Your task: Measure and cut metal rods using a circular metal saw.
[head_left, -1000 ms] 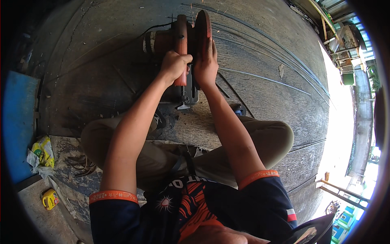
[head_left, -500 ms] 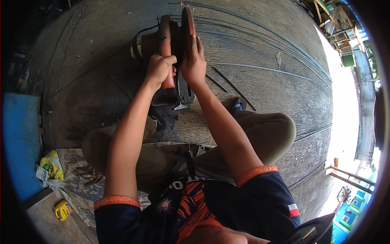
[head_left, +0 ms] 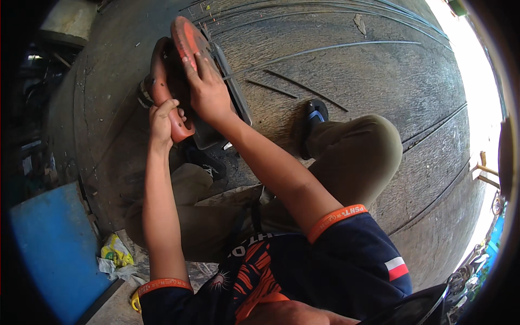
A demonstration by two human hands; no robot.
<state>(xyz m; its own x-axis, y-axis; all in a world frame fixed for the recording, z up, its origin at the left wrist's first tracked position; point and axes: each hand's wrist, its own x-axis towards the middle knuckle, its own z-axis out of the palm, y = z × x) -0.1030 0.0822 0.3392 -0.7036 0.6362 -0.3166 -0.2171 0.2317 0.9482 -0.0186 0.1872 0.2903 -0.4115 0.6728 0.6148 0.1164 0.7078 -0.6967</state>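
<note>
Firmly, the fingers of the left hand (head_left: pixel 163 122) curl around an orange-red, curved, tubular handle (head_left: pixel 183 130), whose near end sticks out below the fist. The fingers of the right hand (head_left: pixel 208 97) lie straightened along the face of a worn, red, rounded disc guard (head_left: pixel 186 38), pressed against it rather than wrapped around it. Both parts belong to an orange-red and black cutting machine (head_left: pixel 176 70): its handle runs up beyond the left fingers, while its guard stands just right of the handle, its top beyond the right fingertips. A dark, flat metal base (head_left: pixel 208 140) shows below and right of the hands.

The right hand and forearm cover part of that base, the machine's middle is deep in shadow, and whatever sits inside the guard is hidden. Tiny orange specks near the top are hard to make out.

Farther right, a long, thin, grey metal rod (head_left: pixel 325 47) and two short, dark rods (head_left: pixel 306 89) lie on the weathered, grey-brown floor (head_left: pixel 379 86), near a dark sandal with a blue strap (head_left: pixel 316 115). At lower left, the sleeve partly hides a yellow container (head_left: pixel 135 301).
</note>
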